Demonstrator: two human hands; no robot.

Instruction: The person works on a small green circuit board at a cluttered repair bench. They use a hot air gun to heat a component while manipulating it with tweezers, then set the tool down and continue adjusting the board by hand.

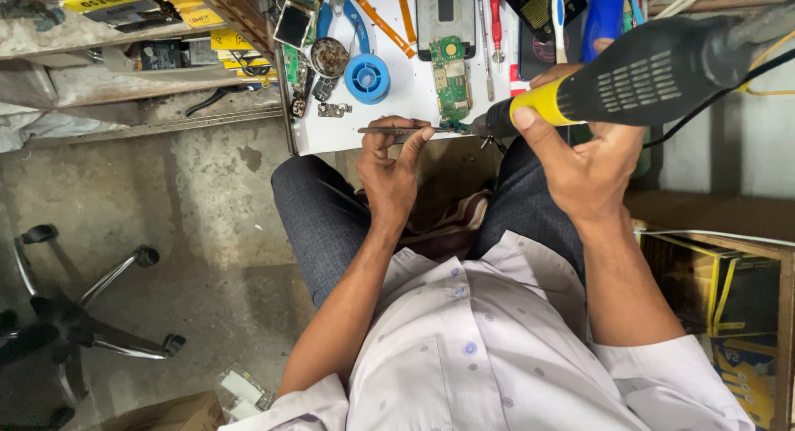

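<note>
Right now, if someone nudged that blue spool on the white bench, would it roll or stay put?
The blue spool probably stays put: it lies flat on its flange, hole facing up, so it would likely slide rather than roll. It looks like light plastic, so a small push should shift it. Tipped onto its round rim, it could roll toward the bench edge.

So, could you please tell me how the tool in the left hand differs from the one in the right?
The left hand pinches thin metal tweezers that lie level; the right hand grips a bulky hot air gun that slants toward the bench. The tweezers are plain grey and have no cord, while the gun is black and yellow with a cable. Both tips meet near the green circuit board at the white bench edge.
</note>
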